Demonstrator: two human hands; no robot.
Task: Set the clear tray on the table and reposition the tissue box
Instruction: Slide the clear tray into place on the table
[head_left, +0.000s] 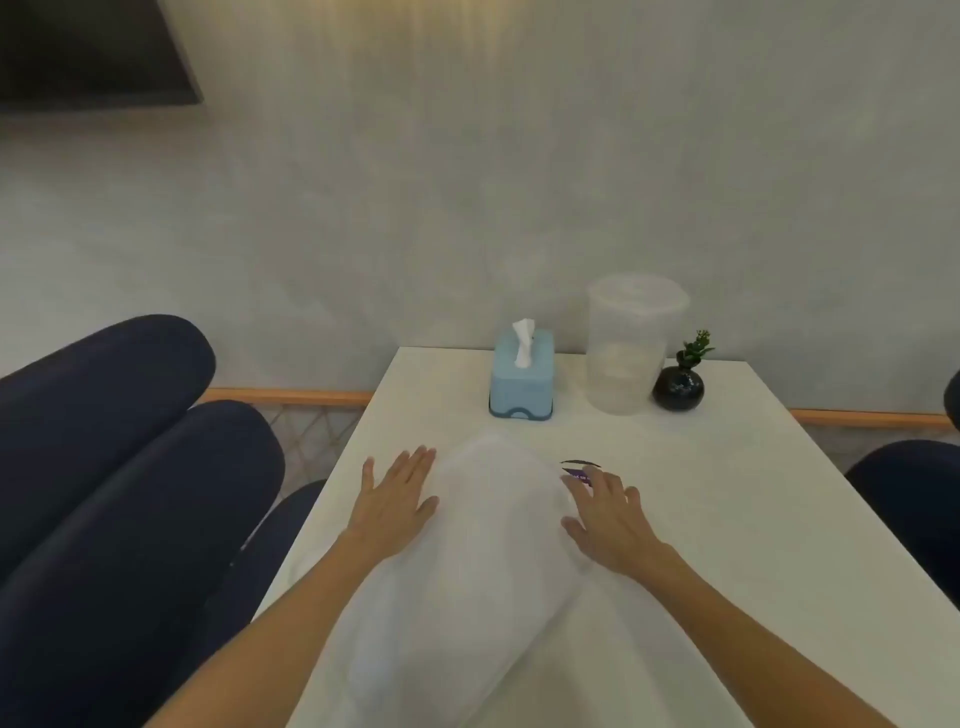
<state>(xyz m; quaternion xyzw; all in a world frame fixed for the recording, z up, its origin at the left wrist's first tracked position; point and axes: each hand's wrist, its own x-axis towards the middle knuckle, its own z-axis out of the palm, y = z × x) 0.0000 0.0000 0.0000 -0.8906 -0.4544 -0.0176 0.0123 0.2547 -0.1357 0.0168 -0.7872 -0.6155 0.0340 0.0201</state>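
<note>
From the head camera, a white table (701, 519) runs away toward a grey wall. On it, between the two forearms, lies the clear tray (483, 545) — a pale, blurred, translucent sheet-like shape stretching from the near edge toward 12 o'clock; its exact rim is hard to make out.

The left hand (397, 499) sits at the tray's 9 o'clock side, palm down, fingers straight and spread wide, the thumb just at the tray's edge. It grips nothing; whether the palm presses the table or hovers above it, I cannot tell.

The right hand (605, 512) sits at the tray's 3 o'clock side, fingers spread and slightly curled, fingertips toward a small dark purple-labelled disc (581, 470) at its 12 o'clock. It closes on nothing either — thumb beside the tray's edge.

The blue tissue box (521, 379) stands upright at 12 o'clock from the tray, well apart from both hands, one tissue poking up. At its 3 o'clock stand a lidded clear container (628, 348) and a black vase (678, 387) with a green sprig. Dark blue chairs (119, 467) crowd the table's 9 o'clock side.
</note>
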